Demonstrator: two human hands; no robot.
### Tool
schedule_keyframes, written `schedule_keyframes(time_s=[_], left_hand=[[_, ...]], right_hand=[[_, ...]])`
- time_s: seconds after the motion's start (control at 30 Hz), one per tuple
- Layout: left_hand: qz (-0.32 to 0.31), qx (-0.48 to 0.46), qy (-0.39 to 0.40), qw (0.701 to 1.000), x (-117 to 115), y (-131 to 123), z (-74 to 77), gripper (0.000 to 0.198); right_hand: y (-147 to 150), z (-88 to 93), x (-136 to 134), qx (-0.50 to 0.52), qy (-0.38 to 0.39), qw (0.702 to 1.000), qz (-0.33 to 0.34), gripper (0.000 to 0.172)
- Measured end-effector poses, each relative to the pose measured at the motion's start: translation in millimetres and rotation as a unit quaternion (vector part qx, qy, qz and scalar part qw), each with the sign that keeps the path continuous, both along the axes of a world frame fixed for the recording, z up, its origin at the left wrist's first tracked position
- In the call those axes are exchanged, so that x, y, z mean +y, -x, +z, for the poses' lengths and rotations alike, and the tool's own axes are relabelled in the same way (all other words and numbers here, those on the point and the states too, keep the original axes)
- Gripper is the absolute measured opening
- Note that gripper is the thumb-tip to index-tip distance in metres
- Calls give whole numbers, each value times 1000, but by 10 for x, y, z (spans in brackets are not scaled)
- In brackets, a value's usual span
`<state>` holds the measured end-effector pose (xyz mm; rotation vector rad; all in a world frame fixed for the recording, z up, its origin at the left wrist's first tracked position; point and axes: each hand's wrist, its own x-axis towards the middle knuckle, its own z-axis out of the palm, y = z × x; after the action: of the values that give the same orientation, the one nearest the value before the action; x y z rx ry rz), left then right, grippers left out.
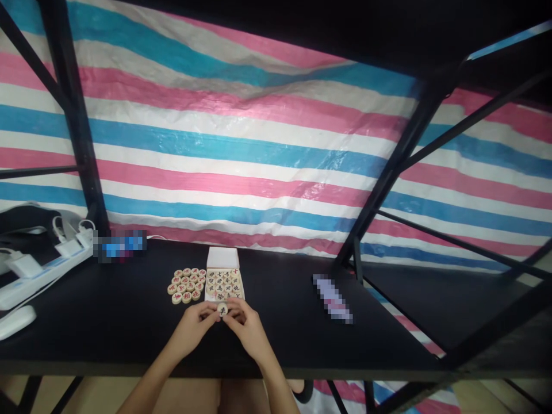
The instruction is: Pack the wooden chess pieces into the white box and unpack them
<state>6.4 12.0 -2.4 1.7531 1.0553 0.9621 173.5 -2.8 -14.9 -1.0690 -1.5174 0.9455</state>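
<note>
Desk (pixel 107 333), black: one.
Hands at its near edge: two, the left hand (pixel 195 325) and the right hand (pixel 248 330).
Round game piece (pixel 222 310), pinched between the fingertips of both: one.
White box (pixel 225 284), mid-desk: one, its pieces four across, about sixteen in all.
Box lid (pixel 222 257), at the box's far side: one.
Loose pieces (pixel 186 284), just left of the box: about fifteen in four rows; exact count unclear.
Power strip (pixel 38 276), left edge: one, with three white plugs (pixel 66 247).
White oval object (pixel 15 321), near left corner: one.
Blurred items: two, the far blurred item (pixel 119 246) at the far edge and the right blurred item (pixel 332 298) toward the right edge.
</note>
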Motion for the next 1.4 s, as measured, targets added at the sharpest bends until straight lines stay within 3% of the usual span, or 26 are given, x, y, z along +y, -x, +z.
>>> schedule_keyframes(time_s=[0.13, 0.4, 0.63, 1.0, 1.2, 1.4], left_hand=[[-9, 25, 14, 1000, 8, -6, -12, 26], [5, 47, -39, 998, -7, -28, -42, 26], [16, 70, -40, 997, -9, -23, -35, 25], [30, 56, -45, 997, -30, -8, 5, 24], [20, 22, -29, 999, -20, -8, -7, 27], [22, 14, -14, 1000, -9, -7, -12, 28]], right_hand=[[9, -1, -9, 7, 10, 1000, 18, 11], [-8, -57, 10, 18, -22, 1000, 6, 5], [-13, -64, 18, -44, -68, 996, -30, 5], [8, -39, -5, -46, -22, 998, -23, 4], [6, 7, -42, -34, 3, 999, -8, 20], [10, 48, -63, -47, -3, 999, -6, 16]])
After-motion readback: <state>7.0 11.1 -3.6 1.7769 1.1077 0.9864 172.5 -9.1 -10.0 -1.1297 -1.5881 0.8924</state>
